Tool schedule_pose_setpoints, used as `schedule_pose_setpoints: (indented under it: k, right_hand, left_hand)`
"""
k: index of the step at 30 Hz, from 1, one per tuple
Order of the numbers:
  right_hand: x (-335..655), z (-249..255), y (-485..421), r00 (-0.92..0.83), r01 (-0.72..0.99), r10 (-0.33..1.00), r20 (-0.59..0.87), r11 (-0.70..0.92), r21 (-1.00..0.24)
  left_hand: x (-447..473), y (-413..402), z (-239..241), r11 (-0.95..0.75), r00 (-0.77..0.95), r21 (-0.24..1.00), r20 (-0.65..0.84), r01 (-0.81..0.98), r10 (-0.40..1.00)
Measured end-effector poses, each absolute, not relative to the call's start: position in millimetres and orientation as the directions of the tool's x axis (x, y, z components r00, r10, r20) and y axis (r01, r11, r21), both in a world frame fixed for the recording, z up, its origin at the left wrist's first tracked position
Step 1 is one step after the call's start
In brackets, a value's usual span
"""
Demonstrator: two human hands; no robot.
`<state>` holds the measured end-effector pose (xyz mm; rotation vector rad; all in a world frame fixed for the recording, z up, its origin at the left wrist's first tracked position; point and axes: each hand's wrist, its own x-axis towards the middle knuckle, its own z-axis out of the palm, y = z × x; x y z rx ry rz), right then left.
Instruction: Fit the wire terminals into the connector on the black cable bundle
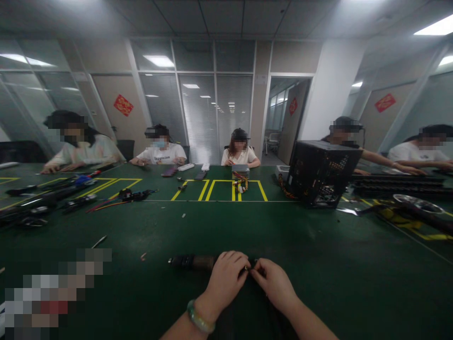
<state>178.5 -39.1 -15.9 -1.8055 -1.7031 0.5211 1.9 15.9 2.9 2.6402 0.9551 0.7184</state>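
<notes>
A dark, rod-shaped tool (pixel 203 262) with a small shiny tip at its left end lies crosswise on the green table in front of me. My left hand (pixel 229 271) wraps over its right part, and a green bangle circles that wrist. My right hand (pixel 272 278) is pinched closed at the tool's right end, its fingertips close to those of my left. A small bright bit shows between the two hands. What exactly my right fingers hold is too dark and small to make out.
Across the green table (pixel 177 231) several people sit working. A black computer case (pixel 320 174) stands right of centre, and a power supply (pixel 240 170) with cables sits mid-table. Cable bundles (pixel 130 194) lie left. A thin metal rod (pixel 99 242) and small scraps are nearer me.
</notes>
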Motion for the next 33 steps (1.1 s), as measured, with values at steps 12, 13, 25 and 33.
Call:
schedule_pose_setpoints:
  k: [12, 13, 25, 33]
  right_hand:
    - [180.6, -20.1, -39.8, 0.059, 0.724, 0.989, 0.135, 0.051, -0.688]
    - [180.6, -20.1, -40.1, 0.054, 0.721, 0.989, 0.137, 0.056, -0.690]
    - [181.1, -15.7, -43.8, 0.036, 0.712, 0.991, 0.132, 0.067, -0.699]
    - [181.2, -18.5, -44.3, 0.036, 0.716, 0.982, 0.183, 0.102, -0.691]
  left_hand:
    - [2.4, 13.7, 4.6, -0.759, 0.665, 0.381, 0.370, 0.528, 0.649]
    - [2.4, 13.5, 4.8, -0.759, 0.664, 0.382, 0.371, 0.528, 0.649]
    - [3.9, 10.3, 6.2, -0.756, 0.654, 0.362, 0.380, 0.545, 0.654]
    - [3.9, 8.4, 5.0, -0.757, 0.652, 0.359, 0.387, 0.545, 0.652]
